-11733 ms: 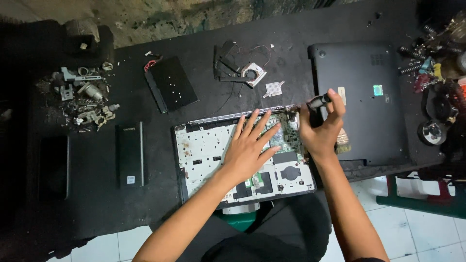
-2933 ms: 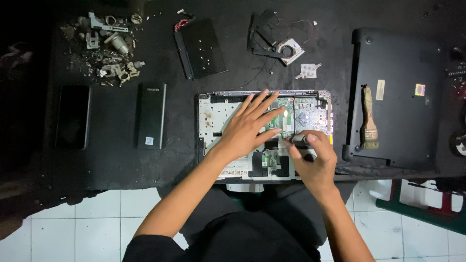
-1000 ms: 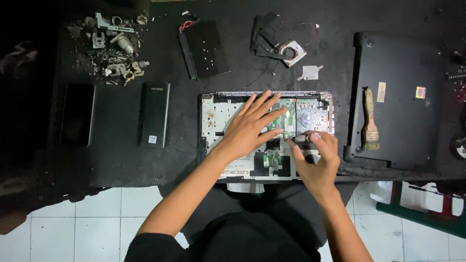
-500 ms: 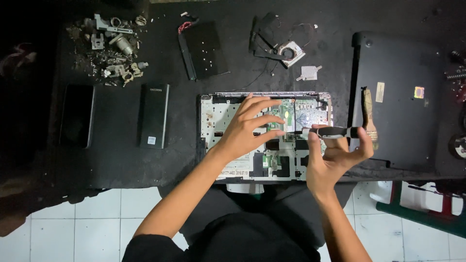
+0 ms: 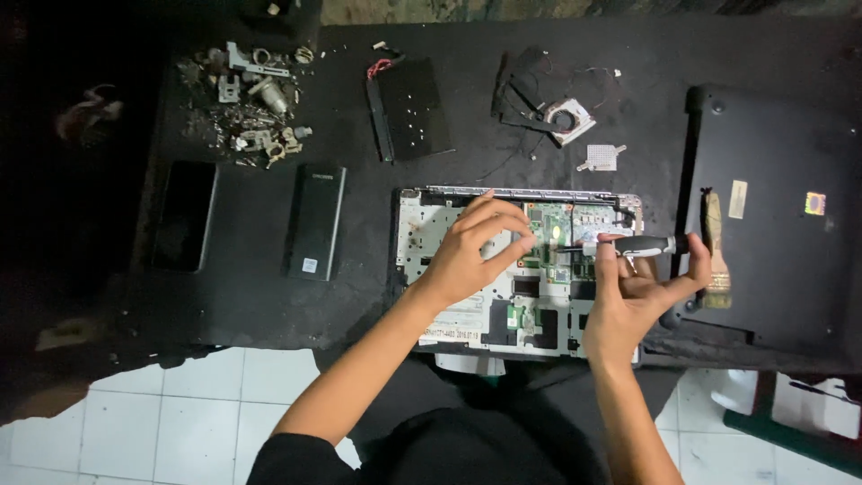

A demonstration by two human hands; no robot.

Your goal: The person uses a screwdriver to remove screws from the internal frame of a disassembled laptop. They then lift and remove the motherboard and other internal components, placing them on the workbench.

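Since half a second ago my right hand [image 5: 633, 301] has lifted a little more from the board and turned the black-handled screwdriver with a silver shaft [image 5: 628, 245] almost flat, its tip pointing left toward the green circuit board [image 5: 549, 238]. I see the thumb and the fingers of this hand closed around the handle, so the tool is held firmly, above the right part of the opened grey laptop base [image 5: 516, 269], which lies at the front edge of the black work table [image 5: 251, 296]. My left hand [image 5: 471, 251] rests on the middle of this base with fingers spread and bent, pressing down and gripping nothing. Just right of the base lies the black laptop cover [image 5: 772, 216], with a wooden-handled brush [image 5: 715, 247] on it. Behind the base I see a small cooling fan with wires [image 5: 566, 117] and a black flat rectangular part [image 5: 409, 108]. To the left lie two dark phones [image 5: 314, 220], and farther back a heap of small metal parts [image 5: 251, 99].
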